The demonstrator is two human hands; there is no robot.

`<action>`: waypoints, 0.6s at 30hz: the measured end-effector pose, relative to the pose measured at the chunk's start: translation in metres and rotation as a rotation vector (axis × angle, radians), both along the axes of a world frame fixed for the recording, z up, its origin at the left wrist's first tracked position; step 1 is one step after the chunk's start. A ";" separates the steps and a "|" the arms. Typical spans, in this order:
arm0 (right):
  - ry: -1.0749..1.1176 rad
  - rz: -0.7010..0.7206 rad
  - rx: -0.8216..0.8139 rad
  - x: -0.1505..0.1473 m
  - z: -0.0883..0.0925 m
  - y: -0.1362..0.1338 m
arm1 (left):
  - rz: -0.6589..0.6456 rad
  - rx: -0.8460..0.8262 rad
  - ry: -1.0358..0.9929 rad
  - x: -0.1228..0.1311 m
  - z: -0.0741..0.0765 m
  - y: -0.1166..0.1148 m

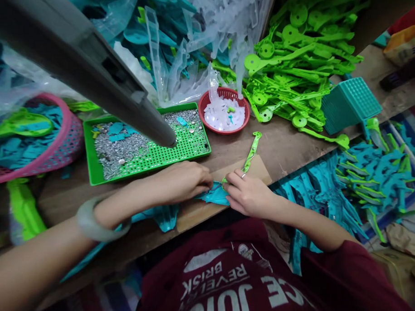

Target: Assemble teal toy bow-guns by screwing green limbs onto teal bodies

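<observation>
My left hand [183,181], a pale green bangle [89,218] on its wrist, is closed with fingertips bent down at the left end of a turquoise plastic part [215,195]; what they pinch is hidden. On the other side, my right hand [248,192] wears a ring and grips the lower end of a lime-green plastic arm [251,151], against the turquoise part. The arm's hooked end points away from me. Beneath them lies a flat tan board [260,168] at the table's front edge.
A green tray [149,164] holds small metal pieces; a grey tool [137,96] slants above it. Behind are a red basket [206,124] of white pieces and heaped lime-green arms [289,71]. A pink basket [69,137] is left; turquoise assemblies [331,192] pile right.
</observation>
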State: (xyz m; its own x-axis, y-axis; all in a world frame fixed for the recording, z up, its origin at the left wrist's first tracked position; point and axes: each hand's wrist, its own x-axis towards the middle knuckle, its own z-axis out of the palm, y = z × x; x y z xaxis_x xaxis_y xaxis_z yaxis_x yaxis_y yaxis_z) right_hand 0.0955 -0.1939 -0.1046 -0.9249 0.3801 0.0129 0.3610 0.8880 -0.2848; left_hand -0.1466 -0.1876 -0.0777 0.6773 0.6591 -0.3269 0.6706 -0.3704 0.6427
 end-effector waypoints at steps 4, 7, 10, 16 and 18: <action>-0.003 -0.007 0.028 0.000 -0.001 -0.001 | -0.086 -0.028 0.256 0.015 0.010 0.014; 0.016 -0.018 0.074 0.000 -0.004 -0.003 | -0.099 -0.035 0.413 0.029 0.022 0.017; 0.046 -0.035 0.101 0.000 -0.005 -0.006 | -0.082 -0.027 0.459 0.039 0.029 0.018; 0.075 -0.035 0.017 -0.006 -0.003 -0.009 | -0.088 -0.043 0.468 0.035 0.025 0.019; 0.105 -0.082 -0.024 -0.011 -0.004 -0.008 | -0.073 -0.045 0.447 0.031 0.021 0.017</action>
State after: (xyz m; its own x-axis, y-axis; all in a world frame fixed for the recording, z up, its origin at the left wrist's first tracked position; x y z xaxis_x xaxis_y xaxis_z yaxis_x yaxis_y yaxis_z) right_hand 0.0847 -0.2022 -0.1089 -0.8847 0.4558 0.0976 0.3993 0.8491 -0.3457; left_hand -0.1157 -0.1701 -0.0572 0.5072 0.5931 -0.6252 0.8591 -0.4055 0.3123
